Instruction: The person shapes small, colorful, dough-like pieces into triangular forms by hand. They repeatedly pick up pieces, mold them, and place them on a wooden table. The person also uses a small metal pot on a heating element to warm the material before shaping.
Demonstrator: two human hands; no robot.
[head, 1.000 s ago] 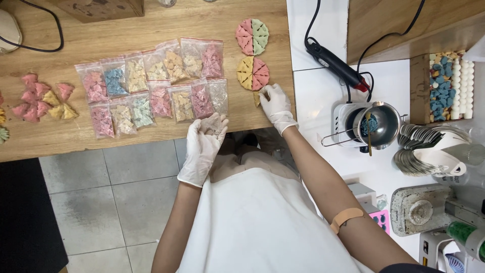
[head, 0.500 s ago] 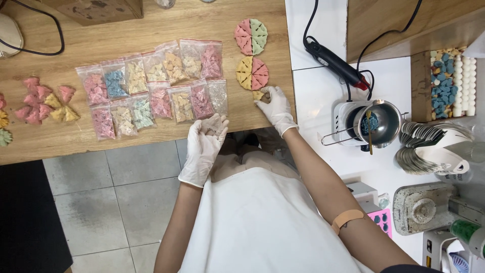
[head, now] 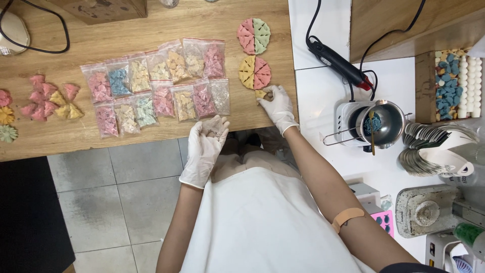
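My right hand (head: 277, 105), in a white glove, pinches a small yellow wedge piece (head: 260, 93) at the lower edge of a round disc of yellow and pink wedges (head: 254, 72). A second disc of pink and green wedges (head: 254, 35) lies above it. My left hand (head: 205, 144), also gloved, rests at the wooden table's (head: 76, 126) front edge with its fingers curled around a small clear bag (head: 213, 129). Two rows of clear bags with coloured pieces (head: 156, 83) lie just beyond that hand.
Loose pink and yellow wedges (head: 48, 98) lie at the left, with flower shapes (head: 6, 124) at the edge. A white counter on the right holds a glue gun (head: 336, 61), a small metal pot on a burner (head: 381, 121), stacked spoons (head: 429, 146) and a box of blue pieces (head: 449, 83).
My right hand has moved up and left toward the yellow and pink disc with the yellow wedge. My left hand has stayed at the table edge.
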